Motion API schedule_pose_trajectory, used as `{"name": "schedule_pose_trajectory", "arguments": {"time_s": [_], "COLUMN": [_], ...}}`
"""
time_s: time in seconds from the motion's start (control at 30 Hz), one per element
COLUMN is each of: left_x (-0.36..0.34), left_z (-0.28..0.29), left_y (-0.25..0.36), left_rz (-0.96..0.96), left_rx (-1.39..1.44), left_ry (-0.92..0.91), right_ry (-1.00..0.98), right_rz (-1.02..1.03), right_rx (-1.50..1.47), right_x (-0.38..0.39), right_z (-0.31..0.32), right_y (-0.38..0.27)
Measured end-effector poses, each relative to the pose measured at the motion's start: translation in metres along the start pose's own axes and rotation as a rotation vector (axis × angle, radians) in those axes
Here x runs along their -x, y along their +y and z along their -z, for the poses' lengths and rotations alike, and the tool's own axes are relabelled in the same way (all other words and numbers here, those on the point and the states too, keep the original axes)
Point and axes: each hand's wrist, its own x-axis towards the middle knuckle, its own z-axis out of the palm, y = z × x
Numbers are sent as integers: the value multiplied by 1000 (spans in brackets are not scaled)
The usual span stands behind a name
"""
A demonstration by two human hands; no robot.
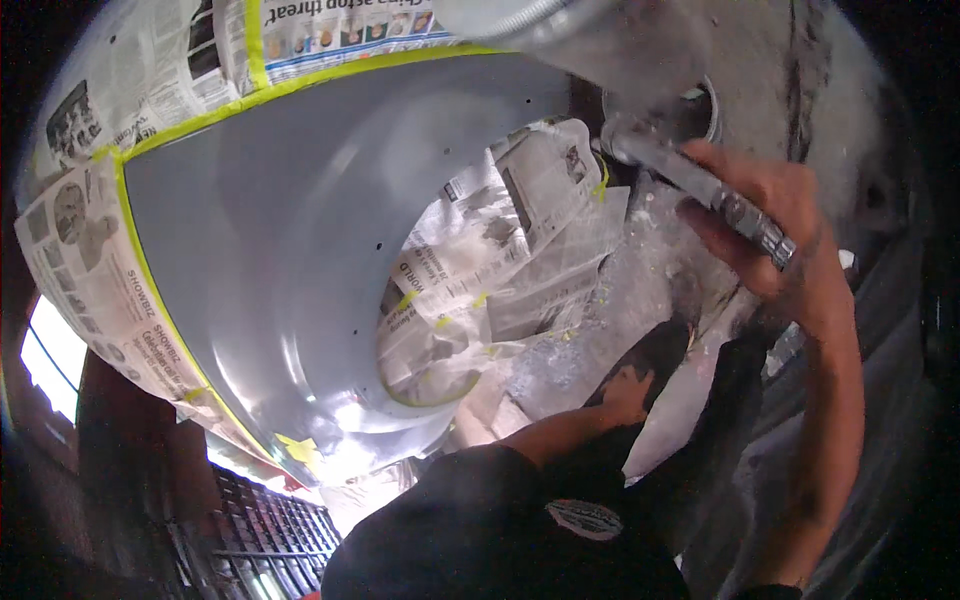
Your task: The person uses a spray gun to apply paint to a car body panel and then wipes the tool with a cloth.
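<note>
My right hand [755, 215] is closed around a metal spray gun [700, 185], raised at the right. The front of the gun points toward a grey car fender [270, 220] and stays apart from it. The fender has a smooth, shiny surface and a rounded wheel arch. Lower down, my left hand [628, 390] rests on my dark-clothed leg near the knee, holding nothing, its fingers laid out over the cloth. Newspaper sheets [470, 260] fill the wheel arch. Yellow masking tape [180, 130] edges the fender, with more newspaper [150, 290] beyond it.
A round, pale rim [712, 110] lies beyond the spray gun. The grey floor [650, 240] looks dusty and stained. At lower left stands a dark barred grille [270, 530], with bright light near it. Dark sheeting [880, 400] hangs at the right.
</note>
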Motion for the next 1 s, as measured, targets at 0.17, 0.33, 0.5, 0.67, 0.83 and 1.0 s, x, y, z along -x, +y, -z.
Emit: {"name": "schedule_pose_trajectory", "arguments": {"time_s": [0.17,0.33,0.5,0.67,0.83,1.0], "left_x": [4,-4,1,2,-13,-15], "left_z": [5,-10,-8,-9,-34,-30], "left_y": [4,2,0,4,-8,-4], "left_rz": [34,18,20,17,-34,-19], "left_rx": [27,11,9,-63,-39,-32], "left_ry": [-42,-5,21,39,90,46], "right_ry": [-53,-243,-108,-32,-325,-183], "right_rz": [124,102,134,153,66,25], "right_rx": [-46,-224,-71,-90,-298,-269], "right_x": [-21,-21,-26,-35,-30,-11], "right_z": [-2,9,7,0,0,-12], "right_y": [-6,-29,-39,-48,-72,-74]}}
